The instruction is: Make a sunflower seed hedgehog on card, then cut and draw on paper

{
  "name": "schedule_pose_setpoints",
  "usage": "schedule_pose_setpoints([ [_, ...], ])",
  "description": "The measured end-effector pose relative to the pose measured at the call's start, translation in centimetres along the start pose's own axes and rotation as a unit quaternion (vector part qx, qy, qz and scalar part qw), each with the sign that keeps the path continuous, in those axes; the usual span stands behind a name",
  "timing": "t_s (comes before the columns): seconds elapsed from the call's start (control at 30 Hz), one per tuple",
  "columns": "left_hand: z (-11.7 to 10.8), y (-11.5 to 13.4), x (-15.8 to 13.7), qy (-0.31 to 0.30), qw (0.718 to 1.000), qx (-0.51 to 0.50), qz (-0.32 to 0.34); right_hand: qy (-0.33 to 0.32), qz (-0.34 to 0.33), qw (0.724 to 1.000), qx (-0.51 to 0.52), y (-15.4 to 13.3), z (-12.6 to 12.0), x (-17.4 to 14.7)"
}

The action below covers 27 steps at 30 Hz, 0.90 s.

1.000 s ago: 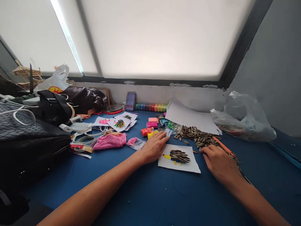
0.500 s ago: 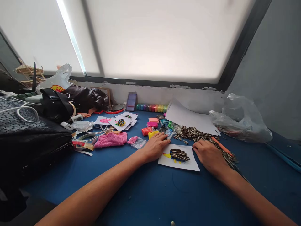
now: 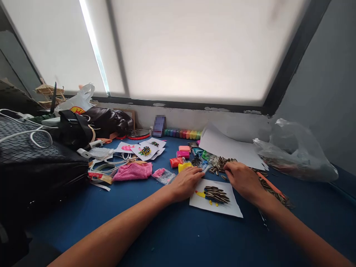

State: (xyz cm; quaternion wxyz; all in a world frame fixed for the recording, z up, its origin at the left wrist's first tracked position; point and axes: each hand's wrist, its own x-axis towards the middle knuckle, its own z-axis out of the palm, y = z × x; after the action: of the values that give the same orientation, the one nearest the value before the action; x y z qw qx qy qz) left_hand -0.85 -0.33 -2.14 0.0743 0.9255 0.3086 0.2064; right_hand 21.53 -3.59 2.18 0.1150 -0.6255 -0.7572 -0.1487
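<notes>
My left hand (image 3: 187, 182) lies flat with its fingers stretched over the upper left corner of a white paper sheet (image 3: 232, 210). On this sheet is a hedgehog figure (image 3: 217, 195) with a yellow snout, a red nose, yellow feet and a back of striped sunflower seeds over dark blue. My right hand (image 3: 244, 181) is just beyond the sheet's upper right corner, at the near edge of a pile of sunflower seeds (image 3: 222, 163). Its fingers are bent and drawn together at the tips. Whether a seed is between them cannot be made out.
Clay packets, a yellow one (image 3: 184, 166) and a red one (image 3: 177, 162), lie beyond my left hand. Further left are decorated cards (image 3: 144, 150), a pink cloth (image 3: 132, 171) and a black bag (image 3: 41, 163). White sheets (image 3: 228, 144) and a plastic bag (image 3: 297, 155) are at the back right.
My right hand has moved from the sheet's right edge toward the seed pile. My left hand stays on the sheet's corner. The whole view has shifted slightly.
</notes>
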Motion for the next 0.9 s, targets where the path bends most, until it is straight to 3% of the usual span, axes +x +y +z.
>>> schedule_pose_setpoints([
  [0.17,-0.2,-0.6,-0.2,0.055,0.997,-0.04,-0.027,0.035,-0.018,0.998,0.053,-0.2,1.2,-0.9],
  [0.3,-0.8,-1.5,-0.2,0.095,0.995,0.023,-0.01,0.066,-0.021,0.995,0.076,0.7,1.5,-1.5],
  [0.43,-1.5,-2.4,-0.5,0.071,0.99,0.102,-0.065,0.084,-0.02,0.993,0.082,1.4,1.6,-1.5],
  [0.5,-1.5,-2.9,-0.7,0.045,0.992,0.105,-0.062,0.083,-0.023,0.993,0.08,1.5,1.7,-1.5],
  [0.67,-0.7,-3.4,-0.5,0.078,0.994,0.037,-0.06,0.076,-0.03,0.994,0.076,1.4,1.9,-1.6],
  [0.9,-0.9,-3.2,0.6,0.154,0.977,-0.08,-0.123,0.072,-0.018,0.993,0.091,1.3,1.5,-1.6],
])
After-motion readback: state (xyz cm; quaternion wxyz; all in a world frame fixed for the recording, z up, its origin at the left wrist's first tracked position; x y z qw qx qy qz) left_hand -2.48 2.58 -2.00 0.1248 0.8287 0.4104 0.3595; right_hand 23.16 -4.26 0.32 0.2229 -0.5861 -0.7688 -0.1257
